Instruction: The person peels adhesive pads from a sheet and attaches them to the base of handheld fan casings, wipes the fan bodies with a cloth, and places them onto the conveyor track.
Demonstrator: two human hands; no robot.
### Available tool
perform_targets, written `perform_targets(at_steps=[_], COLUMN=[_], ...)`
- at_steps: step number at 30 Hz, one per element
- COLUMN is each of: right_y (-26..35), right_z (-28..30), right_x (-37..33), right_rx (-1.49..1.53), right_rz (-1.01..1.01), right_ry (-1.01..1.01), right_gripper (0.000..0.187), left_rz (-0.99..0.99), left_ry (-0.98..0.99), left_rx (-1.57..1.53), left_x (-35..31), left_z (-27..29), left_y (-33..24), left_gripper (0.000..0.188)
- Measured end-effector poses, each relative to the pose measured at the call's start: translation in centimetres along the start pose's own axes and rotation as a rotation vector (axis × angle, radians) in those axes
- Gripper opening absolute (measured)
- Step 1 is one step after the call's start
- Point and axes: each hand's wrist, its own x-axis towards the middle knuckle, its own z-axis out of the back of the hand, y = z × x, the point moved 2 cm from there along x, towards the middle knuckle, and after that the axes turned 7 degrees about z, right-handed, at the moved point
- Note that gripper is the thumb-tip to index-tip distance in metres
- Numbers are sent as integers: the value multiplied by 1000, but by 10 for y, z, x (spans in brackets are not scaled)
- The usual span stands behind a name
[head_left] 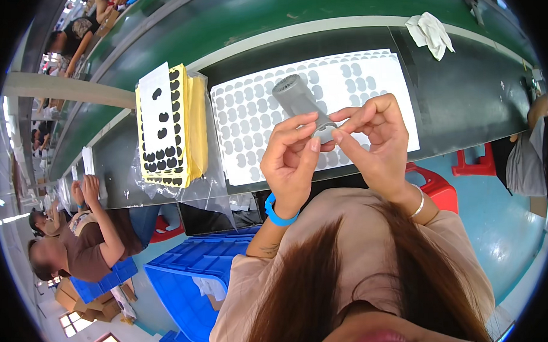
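Grey cylinder, lower end half-hidden between hands: left grasping it, right's hold unclear.

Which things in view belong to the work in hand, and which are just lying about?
Likely belonging: gray cylinder, held; white sheets of gray shapes beneath.
Apparently lying about: crumpled white cloth; blue crate; red stool; perhaps yellow stack with black shapes.

The cylinder is grey, the sheets white and spotted in grey rows
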Motion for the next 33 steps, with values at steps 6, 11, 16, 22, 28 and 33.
perform_targets(at_steps=[6,11,16,22,28,33], right_y=[3,5,3,3,10,13], right_z=[-1,-1,1,2,2,5], right_x=[-2,-2,1,1,4,6], right_rx=[5,22,-16,-28,-101,-205], right_rz=[-29,-49,-8,-3,-90,-89], right_ry=[17,-16,-17,-9,57,91], right_gripper=[35,35,33,32,32,29], left_rz=[32,27,15,28,31,49], left_ry=[-31,-38,-30,-30,-29,-34], left_rx=[-11,-4,-6,-6,-4,-2], left_x=[-1,-1,-2,-2,-2,-2], left_z=[1,-1,-3,-4,-4,-4], left_y=[-1,-1,1,3,1,1], left_gripper=[13,14,13,13,12,12])
